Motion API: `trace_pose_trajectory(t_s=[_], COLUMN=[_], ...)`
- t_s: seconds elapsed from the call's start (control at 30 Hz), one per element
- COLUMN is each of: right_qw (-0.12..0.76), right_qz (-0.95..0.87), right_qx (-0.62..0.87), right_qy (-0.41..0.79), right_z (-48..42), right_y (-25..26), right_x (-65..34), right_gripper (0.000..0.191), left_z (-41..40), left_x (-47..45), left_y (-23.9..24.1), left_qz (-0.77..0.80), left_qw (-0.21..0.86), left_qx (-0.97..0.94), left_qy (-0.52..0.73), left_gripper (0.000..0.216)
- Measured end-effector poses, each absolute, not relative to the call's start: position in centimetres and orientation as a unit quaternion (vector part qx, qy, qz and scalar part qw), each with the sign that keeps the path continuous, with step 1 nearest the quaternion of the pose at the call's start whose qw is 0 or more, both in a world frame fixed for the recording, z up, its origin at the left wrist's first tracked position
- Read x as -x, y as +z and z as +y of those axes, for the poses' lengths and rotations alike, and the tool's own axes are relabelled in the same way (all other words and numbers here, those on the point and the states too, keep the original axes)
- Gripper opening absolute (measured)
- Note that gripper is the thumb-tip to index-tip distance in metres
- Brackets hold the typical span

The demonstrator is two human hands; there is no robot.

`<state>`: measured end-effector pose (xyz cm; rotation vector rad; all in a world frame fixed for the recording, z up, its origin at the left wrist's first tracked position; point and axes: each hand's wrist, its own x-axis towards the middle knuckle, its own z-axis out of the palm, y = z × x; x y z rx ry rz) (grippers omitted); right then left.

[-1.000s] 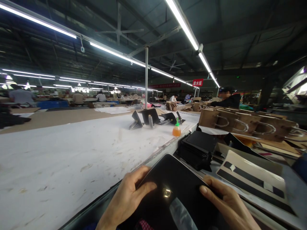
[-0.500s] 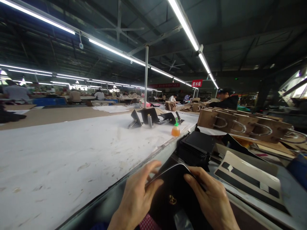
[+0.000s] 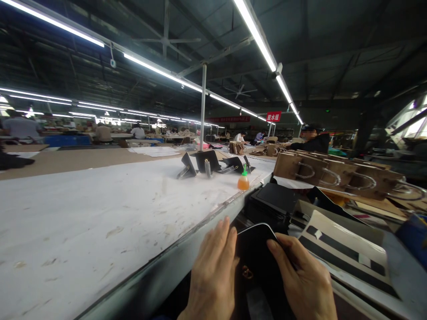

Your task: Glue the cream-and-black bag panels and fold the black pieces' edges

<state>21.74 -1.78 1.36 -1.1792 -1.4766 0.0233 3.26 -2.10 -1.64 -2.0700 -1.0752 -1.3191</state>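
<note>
A black leather bag flap [image 3: 255, 249] with a rounded end and a small gold clasp [image 3: 247, 272] is held low in front of me, beyond the table edge. Its right edge is pinched between the thumb and fingers of my right hand [image 3: 303, 275]. My left hand [image 3: 216, 266] lies along its left side with fingers stretched out; its palm side is hidden. Below the clasp hangs a strip of clear plastic [image 3: 258, 304]. Similar black pieces [image 3: 207, 161] with gold clasps stand on the white-covered table, near a small orange bottle [image 3: 243, 181] with a green nozzle.
The stained white table [image 3: 83, 222] spreads to the left. At right are a black stack [image 3: 271, 200], a beige panel with black strips [image 3: 347, 249], and a row of brown bag pieces [image 3: 336, 171] with plastic-wrapped handles. A metal post [image 3: 203, 106] rises at the far side. People sit in the background.
My left hand has gone from gripping the flap's left edge to lying flat beside it, fingers straightened. The flap and my right hand have shifted slightly right.
</note>
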Motion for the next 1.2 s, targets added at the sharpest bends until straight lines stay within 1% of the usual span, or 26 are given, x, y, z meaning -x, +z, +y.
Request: trace_pose_trajectory(t_s=[0.07, 0.13, 0.27, 0.3, 0.43, 0.5, 0.6, 0.7, 0.8, 0.87, 1.03, 1.2], right_qw=[0.589, 0.588, 0.587, 0.587, 0.555, 0.539, 0.54, 0.582, 0.614, 0.606, 0.585, 0.588], right_qz=[-0.633, -0.642, -0.673, -0.68, -0.706, -0.712, -0.722, -0.722, -0.71, -0.715, -0.734, -0.736], right_qx=[0.502, 0.491, 0.45, 0.439, 0.431, 0.431, 0.415, 0.374, 0.336, 0.331, 0.319, 0.316], right_qy=[-0.009, -0.019, -0.006, 0.004, 0.091, 0.127, 0.121, 0.023, -0.078, -0.112, -0.131, -0.112], right_z=[-1.7, -1.6, -2.0, -2.2, -2.8, -2.9, -2.9, -3.0, -3.2, -3.4, -3.6, -3.7], right_y=[1.3, 1.3, 1.5, 1.7, 2.2, 2.5, 2.7, 2.8, 3.0, 3.2, 4.0, 4.3], right_x=[-22.0, -22.1, -21.8, -21.7, -21.8, -22.1, -22.3, -21.6, -20.7, -20.5, -20.6, -20.5], right_gripper=[0.032, 0.029, 0.019, 0.019, 0.024, 0.027, 0.024, 0.013, 0.012, 0.012, 0.004, 0.013], left_z=[-2.1, -2.2, -2.6, -2.7, -3.2, -3.4, -3.7, -3.9, -3.8, -3.8, -3.8, -4.0], left_x=[-3.3, -3.3, -3.4, -3.5, -4.0, -4.2, -4.4, -4.4, -4.6, -4.7, -4.7, -4.9], left_y=[-2.2, -2.1, 0.2, 1.0, 4.1, 4.8, 5.0, 4.6, 4.3, 4.4, 4.3, 3.8], left_qz=[-0.389, -0.381, -0.36, -0.355, -0.305, -0.28, -0.267, -0.283, -0.296, -0.302, -0.302, -0.296], left_qw=[0.237, 0.219, 0.087, 0.05, -0.076, -0.108, -0.107, -0.096, -0.114, -0.136, -0.17, -0.178], left_qx=[0.755, 0.756, 0.747, 0.741, 0.73, 0.731, 0.729, 0.726, 0.716, 0.71, 0.709, 0.707], left_qy=[-0.471, -0.485, -0.552, -0.567, -0.606, -0.613, -0.621, -0.62, -0.621, -0.621, -0.614, -0.618], left_gripper=[0.062, 0.056, 0.023, 0.018, 0.019, 0.02, 0.018, 0.017, 0.017, 0.016, 0.018, 0.018])
